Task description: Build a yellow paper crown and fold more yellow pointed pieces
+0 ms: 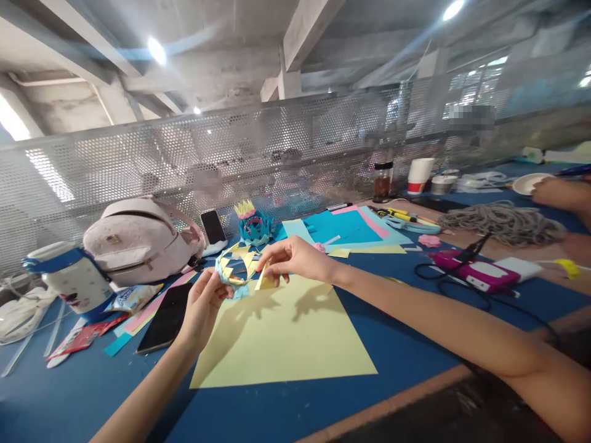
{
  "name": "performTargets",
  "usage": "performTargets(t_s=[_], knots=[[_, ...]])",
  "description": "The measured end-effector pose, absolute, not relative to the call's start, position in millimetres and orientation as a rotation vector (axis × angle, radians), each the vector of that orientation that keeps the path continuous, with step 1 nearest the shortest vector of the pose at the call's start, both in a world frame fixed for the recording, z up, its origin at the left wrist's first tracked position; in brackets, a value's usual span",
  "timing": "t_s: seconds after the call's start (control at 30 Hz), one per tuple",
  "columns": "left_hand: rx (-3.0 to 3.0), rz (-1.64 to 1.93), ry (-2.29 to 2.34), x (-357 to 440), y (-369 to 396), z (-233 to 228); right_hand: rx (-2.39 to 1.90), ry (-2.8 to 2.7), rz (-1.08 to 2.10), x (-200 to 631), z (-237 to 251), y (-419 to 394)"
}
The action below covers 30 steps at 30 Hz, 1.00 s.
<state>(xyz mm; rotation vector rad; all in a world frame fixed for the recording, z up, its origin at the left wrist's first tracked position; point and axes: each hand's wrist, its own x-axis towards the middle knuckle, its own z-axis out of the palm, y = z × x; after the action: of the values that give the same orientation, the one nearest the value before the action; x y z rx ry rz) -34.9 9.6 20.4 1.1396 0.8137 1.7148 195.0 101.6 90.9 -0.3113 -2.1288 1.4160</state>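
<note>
Between my hands, above the table, is a small ring of folded yellow and light-blue paper with pointed tips. My left hand grips its left side between thumb and fingers. My right hand pinches a yellow paper strip at the ring's right side; whether the strip is joined to the ring I cannot tell. Below both hands lies a large yellow sheet, with their shadows on it. Behind the ring stands a blue paper crown with a smaller yellow and pink one on top.
A pink backpack, a white and blue bottle and a dark phone are on the left. Blue and pink sheets lie behind. At right are a magenta device, grey cord and another person's hand.
</note>
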Motion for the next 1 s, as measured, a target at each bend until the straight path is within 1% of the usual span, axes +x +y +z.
performTargets(t_s=[0.33,0.43,0.63,0.7,0.77,0.93,1.0], knots=[[1.080,1.701,0.824,-41.4,14.0,13.3,-0.380,-2.119,1.578,193.4,81.5,110.1],[1.084,1.692,0.825,-43.0,15.2,10.7,-0.406,-2.144,1.547,192.9,78.8,114.2],[1.099,1.672,0.876,-44.5,17.6,9.0,-0.411,-2.159,1.380,191.1,78.1,115.9],[1.121,1.650,0.907,-42.9,17.2,11.4,-0.405,-2.125,1.283,191.2,80.2,112.2],[1.162,1.621,0.944,-40.3,16.1,14.7,-0.385,-2.104,1.104,192.6,83.8,106.9],[1.303,1.528,1.058,-33.6,13.1,21.3,-0.294,-2.203,0.367,198.5,89.8,98.9],[1.350,1.493,1.086,-32.4,12.0,22.3,-0.268,-2.247,0.214,199.2,86.7,100.2]])
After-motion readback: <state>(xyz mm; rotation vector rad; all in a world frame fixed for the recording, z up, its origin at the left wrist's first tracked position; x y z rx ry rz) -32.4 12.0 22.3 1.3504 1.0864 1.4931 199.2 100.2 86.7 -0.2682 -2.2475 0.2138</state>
